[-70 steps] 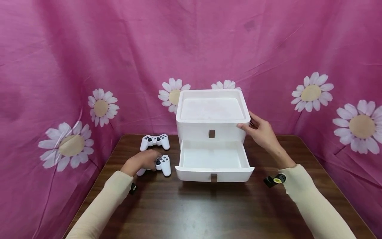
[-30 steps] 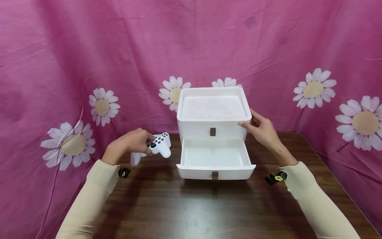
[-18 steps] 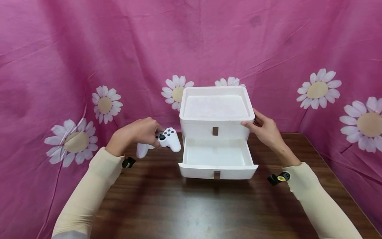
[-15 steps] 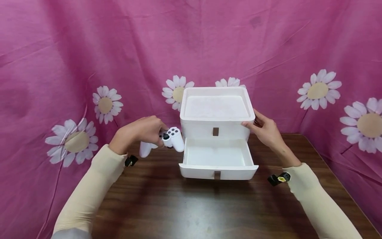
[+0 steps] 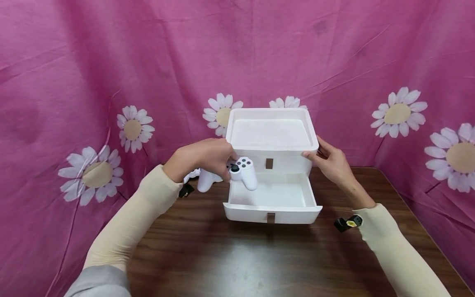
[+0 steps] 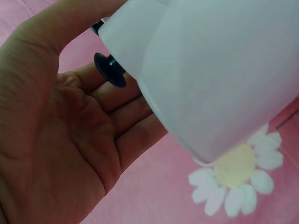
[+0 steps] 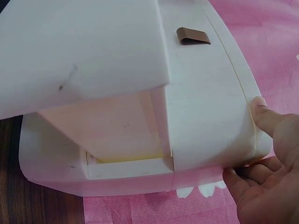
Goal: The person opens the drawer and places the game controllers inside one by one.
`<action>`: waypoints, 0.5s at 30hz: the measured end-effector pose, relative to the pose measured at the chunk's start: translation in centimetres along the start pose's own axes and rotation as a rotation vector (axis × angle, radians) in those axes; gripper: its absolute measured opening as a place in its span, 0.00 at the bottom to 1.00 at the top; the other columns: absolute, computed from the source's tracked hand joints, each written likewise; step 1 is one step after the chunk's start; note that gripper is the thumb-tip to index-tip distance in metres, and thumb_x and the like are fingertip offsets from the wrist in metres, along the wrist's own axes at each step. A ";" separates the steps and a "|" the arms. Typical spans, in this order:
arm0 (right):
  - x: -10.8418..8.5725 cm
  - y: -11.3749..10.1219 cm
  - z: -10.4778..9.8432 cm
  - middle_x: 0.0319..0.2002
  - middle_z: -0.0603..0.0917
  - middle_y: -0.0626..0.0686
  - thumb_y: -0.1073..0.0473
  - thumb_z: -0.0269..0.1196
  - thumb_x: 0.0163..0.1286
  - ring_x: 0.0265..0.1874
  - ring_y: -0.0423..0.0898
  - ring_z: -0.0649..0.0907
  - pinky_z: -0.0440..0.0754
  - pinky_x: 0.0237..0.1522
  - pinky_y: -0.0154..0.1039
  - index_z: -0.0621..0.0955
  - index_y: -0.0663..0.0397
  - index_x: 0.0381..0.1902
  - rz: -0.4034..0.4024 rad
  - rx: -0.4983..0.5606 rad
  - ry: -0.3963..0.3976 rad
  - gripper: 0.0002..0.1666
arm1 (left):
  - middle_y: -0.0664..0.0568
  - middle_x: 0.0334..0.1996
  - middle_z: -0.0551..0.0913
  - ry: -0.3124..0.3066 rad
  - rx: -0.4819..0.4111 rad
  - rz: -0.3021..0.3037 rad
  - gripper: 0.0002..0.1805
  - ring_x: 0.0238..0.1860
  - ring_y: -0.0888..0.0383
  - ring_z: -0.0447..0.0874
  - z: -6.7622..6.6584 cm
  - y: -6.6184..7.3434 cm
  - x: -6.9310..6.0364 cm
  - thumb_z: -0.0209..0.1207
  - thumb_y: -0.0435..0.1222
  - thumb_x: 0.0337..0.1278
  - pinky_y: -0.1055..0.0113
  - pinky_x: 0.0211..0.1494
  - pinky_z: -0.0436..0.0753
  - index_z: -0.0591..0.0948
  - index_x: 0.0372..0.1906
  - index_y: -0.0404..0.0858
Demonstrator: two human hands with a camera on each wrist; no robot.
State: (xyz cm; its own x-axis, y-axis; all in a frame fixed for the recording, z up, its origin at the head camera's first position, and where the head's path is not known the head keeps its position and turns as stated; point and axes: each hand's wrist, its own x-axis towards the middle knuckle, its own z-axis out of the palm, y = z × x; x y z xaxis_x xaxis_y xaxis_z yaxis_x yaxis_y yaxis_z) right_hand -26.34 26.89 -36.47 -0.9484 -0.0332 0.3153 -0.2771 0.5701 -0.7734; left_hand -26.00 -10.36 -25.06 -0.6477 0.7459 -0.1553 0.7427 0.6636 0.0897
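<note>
My left hand (image 5: 209, 156) grips a white game controller (image 5: 248, 175) by its middle, raised above the table near the left end of an open drawer. In the left wrist view the controller (image 6: 210, 70) fills the upper right, one black thumbstick showing beside the palm. My right hand (image 5: 330, 165) holds the right front corner of a white two-drawer box (image 5: 272, 136), thumb on its front and fingers along its side. The lower drawer (image 5: 272, 215) is pulled out, nothing visible inside; the upper one, with a brown tab (image 5: 269, 163), is closed.
A second white controller (image 5: 191, 175) lies on the table behind my left wrist, mostly hidden. The brown wooden table (image 5: 237, 260) stretches in front of the box. A pink cloth (image 5: 178, 74) with daisies hangs close behind and at both sides.
My left hand has picked the nearer controller up off the table and carried it right, to the lower drawer's left side. My right hand stays on the box corner.
</note>
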 end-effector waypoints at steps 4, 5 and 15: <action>0.0 0.0 0.0 0.77 0.73 0.61 0.40 0.70 0.74 0.73 0.60 0.77 0.77 0.50 0.13 0.63 0.43 0.84 0.001 0.000 -0.003 0.49 | 0.60 0.19 0.71 -0.016 0.008 0.025 0.12 0.26 0.62 0.70 -0.5 1.1 1.4 0.76 0.44 0.46 0.68 0.29 0.70 0.82 0.27 0.47; 0.1 0.0 -0.1 0.77 0.73 0.61 0.40 0.70 0.74 0.73 0.60 0.77 0.77 0.50 0.13 0.63 0.43 0.84 0.001 0.000 -0.002 0.49 | 0.60 0.19 0.71 -0.020 0.011 0.034 0.12 0.26 0.61 0.70 -0.5 1.3 1.8 0.76 0.44 0.46 0.68 0.30 0.70 0.82 0.27 0.46; 0.1 0.1 0.0 0.76 0.73 0.63 0.41 0.70 0.74 0.72 0.62 0.77 0.78 0.52 0.15 0.62 0.43 0.84 -0.009 0.001 0.006 0.49 | 0.58 0.24 0.78 -0.091 -0.002 0.083 0.13 0.29 0.61 0.73 -0.3 3.7 5.9 0.77 0.44 0.49 0.70 0.33 0.73 0.86 0.32 0.42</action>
State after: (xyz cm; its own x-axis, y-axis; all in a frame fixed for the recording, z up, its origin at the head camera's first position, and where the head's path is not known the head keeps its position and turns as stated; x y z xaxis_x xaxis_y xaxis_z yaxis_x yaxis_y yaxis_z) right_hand -26.45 26.94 -36.55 -0.9449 -0.0330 0.3257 -0.2856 0.5692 -0.7710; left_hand -27.12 -3.48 -25.37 -0.5658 0.7901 -0.2356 0.7928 0.5999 0.1076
